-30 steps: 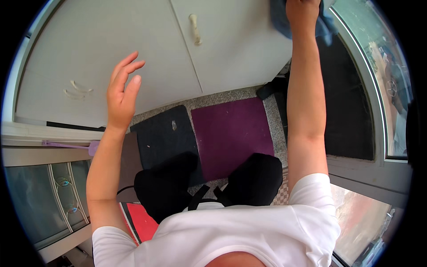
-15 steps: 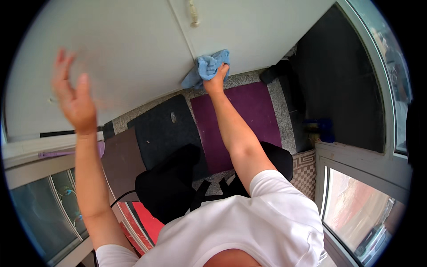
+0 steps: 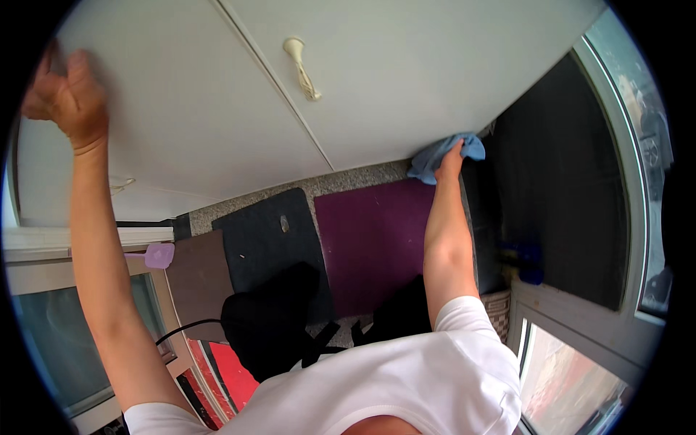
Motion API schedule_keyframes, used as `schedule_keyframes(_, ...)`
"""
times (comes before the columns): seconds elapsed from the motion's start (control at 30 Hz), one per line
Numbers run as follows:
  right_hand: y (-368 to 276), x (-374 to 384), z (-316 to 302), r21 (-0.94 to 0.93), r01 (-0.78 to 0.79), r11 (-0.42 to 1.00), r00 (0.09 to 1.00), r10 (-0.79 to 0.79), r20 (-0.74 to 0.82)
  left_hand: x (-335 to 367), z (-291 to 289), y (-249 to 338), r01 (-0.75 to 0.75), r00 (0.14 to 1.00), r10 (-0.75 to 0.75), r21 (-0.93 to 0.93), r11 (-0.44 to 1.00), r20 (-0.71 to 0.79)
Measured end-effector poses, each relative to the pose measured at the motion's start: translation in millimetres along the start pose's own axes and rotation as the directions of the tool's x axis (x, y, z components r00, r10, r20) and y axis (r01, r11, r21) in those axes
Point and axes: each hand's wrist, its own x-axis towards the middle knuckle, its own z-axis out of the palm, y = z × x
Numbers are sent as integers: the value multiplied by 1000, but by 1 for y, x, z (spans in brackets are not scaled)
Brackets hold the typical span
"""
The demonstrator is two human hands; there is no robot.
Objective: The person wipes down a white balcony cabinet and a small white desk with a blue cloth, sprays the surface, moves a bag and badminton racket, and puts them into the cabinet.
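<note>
My right hand [image 3: 449, 161] is closed on a blue cloth [image 3: 433, 154]. The bunched cloth lies against the bottom right of the white cabinet front [image 3: 406, 94], and its folds hide part of my fingers. Up at the far left, my left hand [image 3: 71, 100] is raised beside the left side of the same cabinet front. Its fingers are apart and somewhat bent, with nothing seen in them; the dark picture rim cuts off some fingertips, and I cannot tell whether they touch the cabinet.
A cream handle [image 3: 301, 69] sticks out of the cabinet. Below lie a purple mat [image 3: 373, 239], a dark grey mat [image 3: 272, 232] and a brown mat [image 3: 199, 272]. A black panel [image 3: 565, 181] and window frames stand at the right. A light purple plastic paddle [image 3: 161, 255] is at the left.
My right hand has moved to the right along the cabinet's bottom with the blue cloth. My left hand has shifted up and left. The view has tilted, bringing more of the cabinet into sight.
</note>
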Motion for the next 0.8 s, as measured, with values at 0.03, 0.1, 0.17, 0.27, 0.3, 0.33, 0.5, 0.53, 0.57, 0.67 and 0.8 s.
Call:
schedule_keyframes(0.03,-3,-2,-5,-6,20,1000,1000,-20,-12,-4,13,9,8,998,-10,-37,999,-55)
schedule_keyframes(0.1,14,-11,0,-32,-150,988,988,149,-29,4,24,24,-14,989,2,-76,997,-146)
schedule_keyframes(0.17,28,-72,41,-43,-292,956,956,289,-56,7,13,31,39,995,-31,74,996,-97)
schedule_keyframes(0.27,70,-130,74,83,-461,884,885,450,120,10,17,50,56,991,-55,3,998,-124)
schedule_keyframes(0.3,80,-153,90,149,-496,855,864,469,183,12,12,49,77,995,-77,-9,997,-65)
schedule_keyframes(0.33,85,-174,106,211,-528,823,843,477,247,11,8,40,2,999,-3,-24,1000,-45)
schedule_keyframes(0.5,53,-201,139,367,-516,774,852,419,313,17,11,48,21,990,-33,-89,996,-136)
schedule_keyframes(0.53,39,-202,139,381,-504,775,858,397,327,19,13,53,34,989,-47,-90,995,-143)
schedule_keyframes(0.57,22,-206,140,392,-487,780,868,382,318,22,13,56,38,988,-51,-89,995,-144)
schedule_keyframes(0.67,-57,-231,137,365,-492,790,837,314,448,17,12,60,116,989,-128,-142,983,-78)
schedule_keyframes(0.8,-149,-281,158,420,-443,792,847,216,485,7,-13,59,251,967,-232,-225,941,108)
